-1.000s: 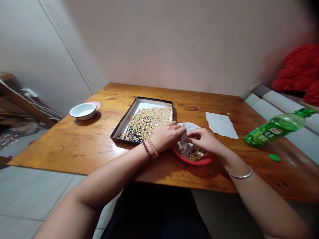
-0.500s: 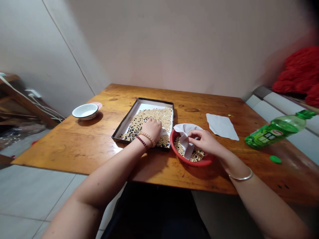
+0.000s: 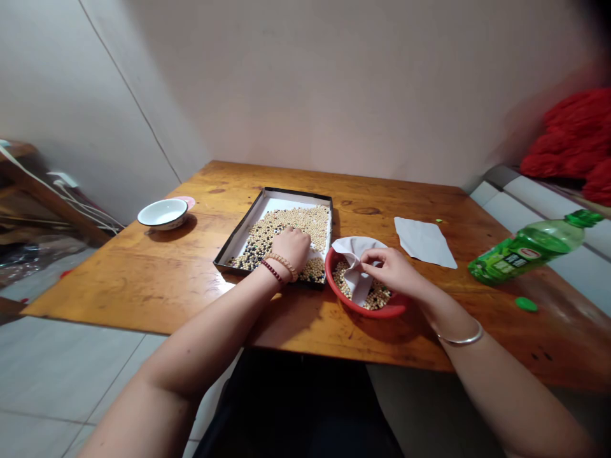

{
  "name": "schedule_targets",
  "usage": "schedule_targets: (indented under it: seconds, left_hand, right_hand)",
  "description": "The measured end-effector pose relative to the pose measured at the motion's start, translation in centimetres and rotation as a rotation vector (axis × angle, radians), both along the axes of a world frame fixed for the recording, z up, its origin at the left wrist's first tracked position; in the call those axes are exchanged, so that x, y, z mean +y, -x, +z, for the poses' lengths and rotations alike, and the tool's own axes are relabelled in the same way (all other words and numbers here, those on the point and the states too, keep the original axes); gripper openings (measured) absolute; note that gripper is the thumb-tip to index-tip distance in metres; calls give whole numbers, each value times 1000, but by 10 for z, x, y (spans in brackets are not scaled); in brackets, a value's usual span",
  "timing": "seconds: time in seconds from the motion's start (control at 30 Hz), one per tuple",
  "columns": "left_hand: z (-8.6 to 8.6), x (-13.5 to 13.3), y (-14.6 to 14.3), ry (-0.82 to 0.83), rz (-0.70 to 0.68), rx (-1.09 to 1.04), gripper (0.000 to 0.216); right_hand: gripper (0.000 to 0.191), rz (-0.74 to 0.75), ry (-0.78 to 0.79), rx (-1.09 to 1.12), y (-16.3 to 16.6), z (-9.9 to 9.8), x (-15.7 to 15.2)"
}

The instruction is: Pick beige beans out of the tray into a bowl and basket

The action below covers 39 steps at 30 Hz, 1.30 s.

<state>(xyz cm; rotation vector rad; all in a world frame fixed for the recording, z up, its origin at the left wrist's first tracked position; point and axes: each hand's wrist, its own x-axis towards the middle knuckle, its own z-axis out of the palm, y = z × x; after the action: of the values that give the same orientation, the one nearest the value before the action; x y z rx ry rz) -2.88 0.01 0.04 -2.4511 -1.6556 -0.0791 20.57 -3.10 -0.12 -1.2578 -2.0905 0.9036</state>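
Note:
My left hand [image 3: 291, 249] rests curled on a mix of pale and dark beans [image 3: 286, 232] in a black-rimmed tray [image 3: 267, 198] lined with white paper, and its fingertips are hidden. To the right, my right hand [image 3: 384, 270] pinches a crumpled white paper sheet [image 3: 354, 262]. That sheet lies in a red plastic bowl [image 3: 365, 310] holding pale beans [image 3: 377, 296] with a few dark ones, and it covers part of them.
A white enamel bowl [image 3: 163, 214] stands left of the tray, with a pink lid [image 3: 189, 201] behind it. To the right lie a flat white paper sheet [image 3: 424, 242], a green plastic bottle on its side [image 3: 525, 256] and a green cap [image 3: 526, 304]. The wooden table's near edge runs below my forearms.
My left hand has moved left from the red bowl's paper onto the beans in the tray. The right hand has stayed on the paper, and the paper now lies more open.

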Motion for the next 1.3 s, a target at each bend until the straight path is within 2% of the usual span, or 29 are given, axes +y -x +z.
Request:
schedule_targets:
  seconds: [0.37,0.87,1.3]
  left_hand:
    - [-4,1,-1,-16,30,-30,25]
    - [-7,2,-1,-7,31,-42,23]
    - [-2,-1,-3,-27,29,-78,22]
  right_hand:
    - [29,-122,-4,27,-3,-7,6]
    - [32,-127,13,57,-3,-6,6]
    - [31,-123,3,67,-3,-6,5]
